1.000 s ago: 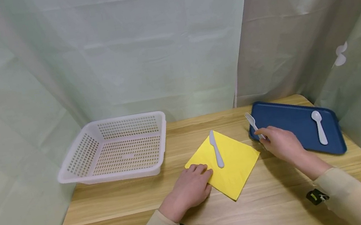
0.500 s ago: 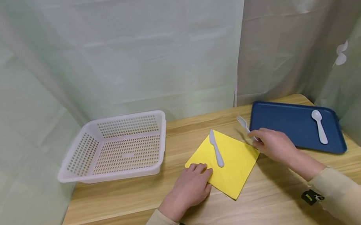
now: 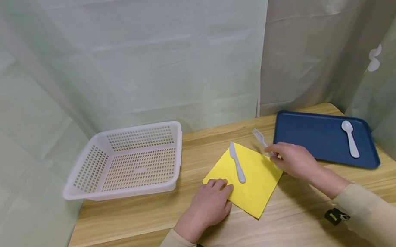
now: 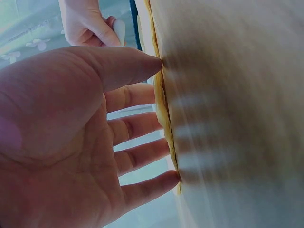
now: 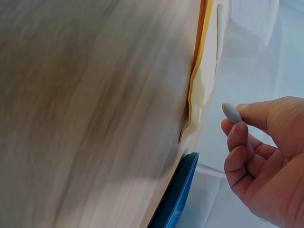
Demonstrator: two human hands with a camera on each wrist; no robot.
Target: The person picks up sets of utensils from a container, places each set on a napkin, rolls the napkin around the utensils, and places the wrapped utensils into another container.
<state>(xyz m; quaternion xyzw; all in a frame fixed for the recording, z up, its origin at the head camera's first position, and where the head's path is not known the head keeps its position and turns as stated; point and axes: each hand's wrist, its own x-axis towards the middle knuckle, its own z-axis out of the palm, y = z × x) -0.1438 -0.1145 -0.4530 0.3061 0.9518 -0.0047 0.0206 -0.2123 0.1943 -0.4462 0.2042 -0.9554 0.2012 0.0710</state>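
Note:
A yellow folded napkin [image 3: 257, 187] lies diamond-wise on the wooden table, with a white plastic knife [image 3: 237, 162] on top of it. My left hand [image 3: 207, 205] rests its fingertips on the napkin's left edge; the left wrist view shows those fingers [image 4: 142, 156] spread and nearly straight. Between thumb and fingers my right hand [image 3: 295, 162] pinches a white plastic fork [image 3: 259, 136] by its handle, tines pointing away, over the napkin's right corner. The handle's rounded end [image 5: 232, 112] shows in the right wrist view, above the table surface.
At the back right sits a blue tray [image 3: 306, 136], bearing a white spoon [image 3: 351, 141]. A white perforated basket [image 3: 135, 192] stands at the back left. Hanging curtains [image 3: 171, 58] enclose the table [image 3: 124, 245] at the back and sides.
My right hand has carried the fork leftward, off the tray's left edge and over to the napkin's right corner. The left hand, napkin and knife have stayed put.

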